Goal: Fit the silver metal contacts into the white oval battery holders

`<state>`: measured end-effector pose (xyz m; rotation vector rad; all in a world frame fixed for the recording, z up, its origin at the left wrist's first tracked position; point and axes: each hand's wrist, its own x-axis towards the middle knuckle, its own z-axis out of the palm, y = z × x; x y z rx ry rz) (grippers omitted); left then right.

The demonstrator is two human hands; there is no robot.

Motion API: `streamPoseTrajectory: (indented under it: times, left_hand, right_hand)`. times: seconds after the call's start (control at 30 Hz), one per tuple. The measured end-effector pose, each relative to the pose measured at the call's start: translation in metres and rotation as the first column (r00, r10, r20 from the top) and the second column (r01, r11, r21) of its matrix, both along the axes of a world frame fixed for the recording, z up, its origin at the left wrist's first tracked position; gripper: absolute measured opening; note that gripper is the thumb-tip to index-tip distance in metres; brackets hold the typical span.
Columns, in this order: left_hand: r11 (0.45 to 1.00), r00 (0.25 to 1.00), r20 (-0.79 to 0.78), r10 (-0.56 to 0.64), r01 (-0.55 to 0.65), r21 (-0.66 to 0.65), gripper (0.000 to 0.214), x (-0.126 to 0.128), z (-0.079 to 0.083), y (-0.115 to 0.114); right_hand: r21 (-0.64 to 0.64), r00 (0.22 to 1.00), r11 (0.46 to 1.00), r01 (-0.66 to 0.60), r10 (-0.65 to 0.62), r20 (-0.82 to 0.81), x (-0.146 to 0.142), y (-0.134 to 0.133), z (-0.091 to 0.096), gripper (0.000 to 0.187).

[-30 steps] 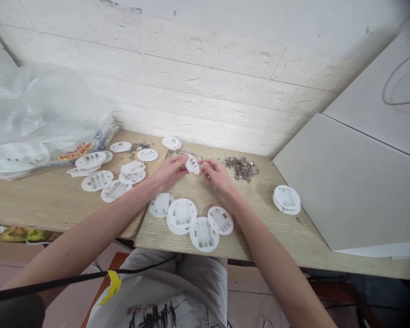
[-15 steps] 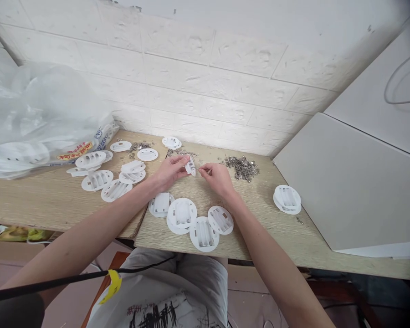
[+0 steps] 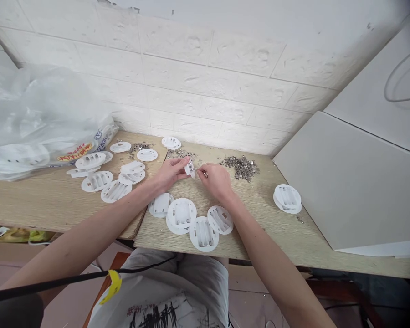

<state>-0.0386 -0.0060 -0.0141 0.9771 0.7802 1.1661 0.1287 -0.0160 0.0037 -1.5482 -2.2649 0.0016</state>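
My left hand grips a round white plastic battery holder, tilted on edge above the wooden table. My right hand is pinched on a small metal contact right beside the holder. Several more white battery holders lie in a row near the table's front edge, just below my hands. A heap of small metal contacts lies to the right of my right hand.
More white holders are scattered at the left beside a big clear plastic bag. A stack of holders sits at the right, next to a large grey-white box. A white brick wall stands behind.
The holder in my left hand has turned more on edge. My right hand has drawn in closer to it with the metal contact pinched in its fingers.
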Motion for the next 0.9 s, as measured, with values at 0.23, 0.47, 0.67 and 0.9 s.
streamPoseTrajectory:
  times: [0.23, 0.47, 0.67, 0.9]
  left_hand:
    - [0.999, 0.999, 0.018, 0.033, -0.033, 0.010, 0.034, -0.001, 0.007, -0.002]
    - [0.995, 0.999, -0.040, 0.009, -0.005, 0.096, 0.034, 0.000, 0.005, -0.001]
    - [0.989, 0.997, -0.060, -0.058, 0.065, 0.136, 0.032, 0.002, 0.008, -0.004]
    - [0.977, 0.948, -0.304, 0.093, -0.027, 0.212, 0.038, 0.002, 0.005, -0.006]
  right_hand:
    - [-0.023, 0.984, 0.999, 0.043, -0.046, -0.171, 0.011, 0.008, 0.004, 0.022]
    - [-0.267, 0.744, 0.946, -0.182, -0.045, -0.667, 0.010, 0.016, -0.006, 0.022]
    - [-0.340, 0.618, 0.917, -0.208, -0.146, -0.773, 0.007, 0.017, -0.008, 0.028]
    - [-0.312, 0.595, 0.932, -0.184, -0.147, -0.791, 0.003, 0.016, -0.009, 0.021]
